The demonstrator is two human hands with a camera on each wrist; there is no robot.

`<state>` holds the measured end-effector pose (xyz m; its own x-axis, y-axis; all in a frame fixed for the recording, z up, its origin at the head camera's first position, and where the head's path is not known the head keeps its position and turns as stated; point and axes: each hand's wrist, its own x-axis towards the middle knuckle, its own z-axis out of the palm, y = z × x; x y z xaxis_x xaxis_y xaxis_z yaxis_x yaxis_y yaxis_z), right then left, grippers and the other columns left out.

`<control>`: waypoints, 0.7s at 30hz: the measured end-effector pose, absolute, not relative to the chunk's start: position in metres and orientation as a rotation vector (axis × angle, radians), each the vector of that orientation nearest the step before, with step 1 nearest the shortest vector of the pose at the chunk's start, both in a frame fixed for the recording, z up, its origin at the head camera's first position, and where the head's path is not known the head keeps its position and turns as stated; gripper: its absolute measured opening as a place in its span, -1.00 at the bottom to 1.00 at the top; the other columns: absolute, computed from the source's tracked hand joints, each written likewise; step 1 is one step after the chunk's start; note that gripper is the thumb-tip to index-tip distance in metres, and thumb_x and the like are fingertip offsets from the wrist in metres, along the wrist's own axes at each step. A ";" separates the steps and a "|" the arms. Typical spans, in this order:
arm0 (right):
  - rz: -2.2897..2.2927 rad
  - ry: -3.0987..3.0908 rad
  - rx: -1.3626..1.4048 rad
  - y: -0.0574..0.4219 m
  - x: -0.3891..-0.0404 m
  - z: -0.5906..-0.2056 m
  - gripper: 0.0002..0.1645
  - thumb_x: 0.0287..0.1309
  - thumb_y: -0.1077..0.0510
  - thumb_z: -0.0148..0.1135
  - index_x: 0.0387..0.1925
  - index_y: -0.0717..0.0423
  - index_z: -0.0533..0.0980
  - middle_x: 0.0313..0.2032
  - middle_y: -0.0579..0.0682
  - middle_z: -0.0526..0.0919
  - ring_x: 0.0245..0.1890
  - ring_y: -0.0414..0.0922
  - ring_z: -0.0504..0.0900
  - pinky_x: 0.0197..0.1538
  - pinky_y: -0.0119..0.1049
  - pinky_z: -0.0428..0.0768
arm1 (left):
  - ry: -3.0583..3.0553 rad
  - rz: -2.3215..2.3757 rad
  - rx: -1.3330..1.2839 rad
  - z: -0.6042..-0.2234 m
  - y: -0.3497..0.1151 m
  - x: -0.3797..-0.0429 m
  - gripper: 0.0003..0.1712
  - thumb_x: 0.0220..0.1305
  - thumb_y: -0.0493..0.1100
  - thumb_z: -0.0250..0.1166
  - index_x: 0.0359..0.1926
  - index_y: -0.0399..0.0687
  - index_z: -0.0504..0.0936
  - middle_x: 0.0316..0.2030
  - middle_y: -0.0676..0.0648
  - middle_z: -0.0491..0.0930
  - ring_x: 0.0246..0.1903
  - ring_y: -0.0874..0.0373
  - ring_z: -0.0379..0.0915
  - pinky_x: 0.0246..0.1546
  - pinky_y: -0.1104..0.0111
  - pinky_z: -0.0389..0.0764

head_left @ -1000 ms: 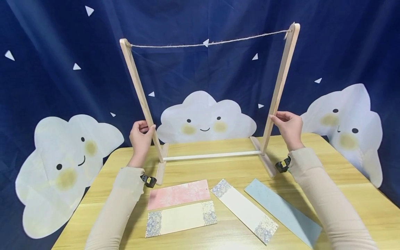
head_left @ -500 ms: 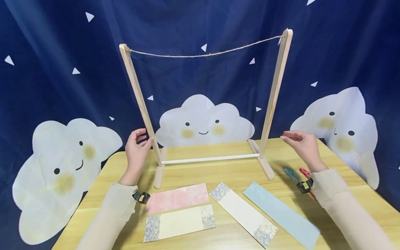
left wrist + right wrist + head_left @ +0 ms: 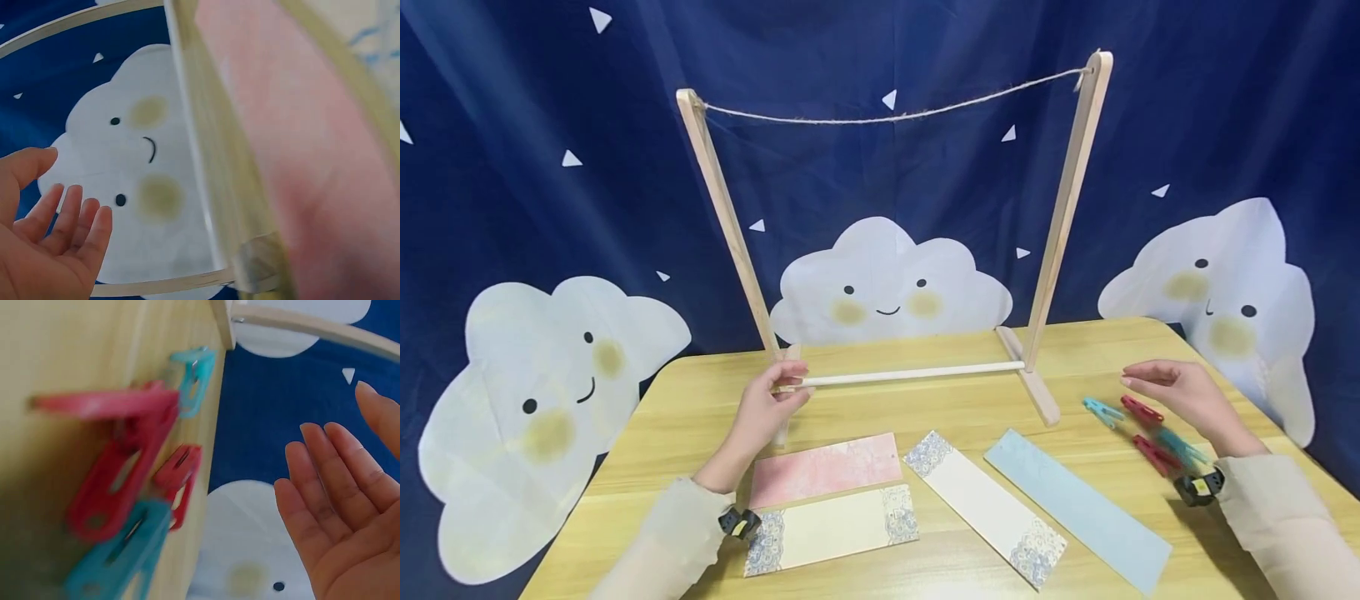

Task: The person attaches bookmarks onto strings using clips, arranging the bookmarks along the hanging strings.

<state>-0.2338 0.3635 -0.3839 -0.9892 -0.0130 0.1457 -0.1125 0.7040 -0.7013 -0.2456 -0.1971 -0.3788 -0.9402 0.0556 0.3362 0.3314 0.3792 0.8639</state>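
Note:
My left hand (image 3: 763, 408) is in front of the left foot of a wooden stand, with fingers loosely bent and nothing in them; the left wrist view shows the palm bare. The stand has a left post (image 3: 730, 217), a right post (image 3: 1067, 217), a white rod (image 3: 910, 374) low between them and a twine (image 3: 880, 119) strung across the top. Just above several plastic clothespins at the right, my right hand (image 3: 1183, 396) hovers, holding nothing. Red clothespins (image 3: 119, 481) and blue ones (image 3: 197, 378) lie beneath it on the table.
In front of the stand lie a pink card (image 3: 827, 468), a cream card with lace-patterned ends (image 3: 831, 529), a similar white card (image 3: 985, 508) and a light blue card (image 3: 1078, 508). Behind the wooden table (image 3: 955, 437) hangs a dark blue curtain (image 3: 880, 179) with clouds.
Both hands have let go of the stand's posts. The right hand has moved right and down toward the clothespins, uncovering them; the left has come down to the stand's foot.

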 end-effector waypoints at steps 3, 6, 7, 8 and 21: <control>1.144 -2.844 0.100 0.374 -0.229 -0.390 -0.42 0.20 -0.08 0.22 0.01 0.35 0.51 -0.16 -0.02 0.67 -0.33 -0.61 0.46 -0.31 -0.58 0.47 | -2.465 -1.620 -0.355 -0.392 -0.196 -0.243 -0.62 0.11 -0.35 0.35 -0.01 -0.31 0.54 -0.06 -0.25 0.57 -0.07 -0.07 0.48 -0.18 0.49 0.55; 1.165 -2.900 0.075 0.382 -0.225 -0.397 -0.38 0.22 -0.07 0.20 0.06 0.39 0.47 -0.15 0.10 0.67 -0.33 -0.53 0.51 -0.31 -0.51 0.50 | -2.537 -1.654 -0.357 -0.403 -0.196 -0.242 -0.63 0.12 -0.33 0.34 -0.01 -0.30 0.55 -0.08 -0.26 0.58 -0.07 -0.09 0.50 -0.15 0.46 0.55; 1.167 -2.918 0.064 0.384 -0.223 -0.399 -0.36 0.22 -0.08 0.19 0.07 0.39 0.45 -0.14 0.13 0.66 -0.33 -0.52 0.51 -0.31 -0.49 0.51 | -2.560 -1.664 -0.364 -0.407 -0.195 -0.242 -0.62 0.12 -0.32 0.34 -0.01 -0.32 0.55 -0.08 -0.28 0.58 -0.08 -0.08 0.51 -0.16 0.45 0.55; 1.172 -2.939 0.046 0.386 -0.222 -0.401 -0.34 0.22 -0.10 0.18 0.09 0.39 0.44 -0.13 0.13 0.65 -0.33 -0.51 0.50 -0.30 -0.48 0.51 | -2.579 -1.680 -0.372 -0.409 -0.195 -0.242 -0.62 0.13 -0.32 0.33 -0.01 -0.35 0.54 -0.07 -0.30 0.58 -0.10 -0.08 0.52 -0.16 0.44 0.55; 1.321 -3.014 0.044 0.409 -0.219 -0.420 -0.26 0.29 -0.04 0.11 0.19 0.52 0.25 0.11 0.36 0.43 -0.26 -0.62 0.36 -0.25 -0.52 0.45 | -2.656 -1.979 -0.485 -0.428 -0.191 -0.248 -0.53 0.16 -0.40 0.23 0.07 -0.61 0.39 -0.02 -0.49 0.48 -0.07 -0.07 0.52 -0.14 0.48 0.57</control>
